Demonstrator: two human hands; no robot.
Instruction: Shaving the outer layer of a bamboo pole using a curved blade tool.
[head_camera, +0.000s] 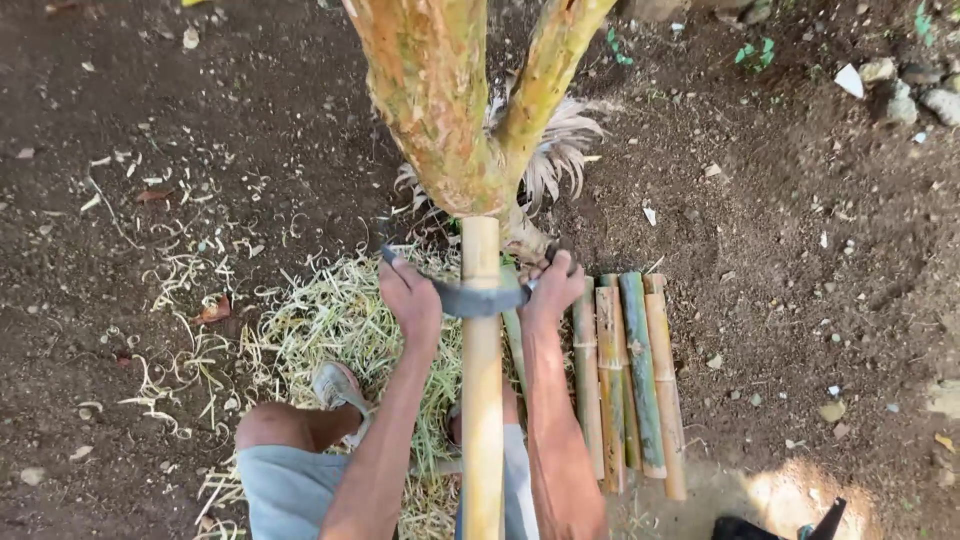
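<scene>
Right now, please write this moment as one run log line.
left hand: grips blade | right hand: grips blade | blade across bamboo pole | pole against tree fork

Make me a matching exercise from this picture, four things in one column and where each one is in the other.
Things:
1. curved grey metal blade
2. row of cut green and tan bamboo pieces
3. pale heap of bamboo shavings
4. forked orange-brown tree trunk

Places:
A. on the soil right of the arms
B. above the upright pole
C. across the upright tan bamboo pole
D. under the sandalled foot

Pairs: 1-C, 2-A, 3-D, 4-B

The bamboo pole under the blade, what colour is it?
Pale yellow-tan bamboo pole, clearest in the head view.
</scene>
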